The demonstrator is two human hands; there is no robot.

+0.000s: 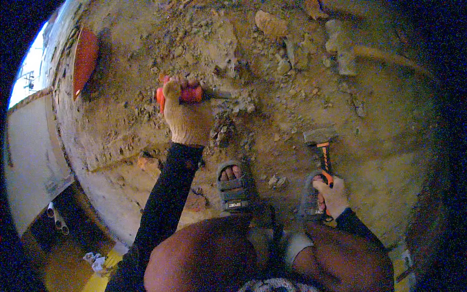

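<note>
My left hand [187,119], in a tan knit glove, is closed around the red grip [191,94] of a chisel. The chisel's dark metal blade [220,94] points right, its end by broken grey rubble [243,103] on the dirt surface. Lower right, my right hand [334,197] is wrapped round the orange and black handle of a hammer [325,155]. The hammer's block-shaped head points away from me, apart from the chisel and just above the ground. Dark sleeves cover both forearms.
My sandalled feet [233,187] stand among loose stones. At the far right lies a sledgehammer [340,48] with a wooden handle. A red metal pan or blade [86,63] stands at the far left. Beyond the left edge are a pale panel [36,155] and pipes [58,219].
</note>
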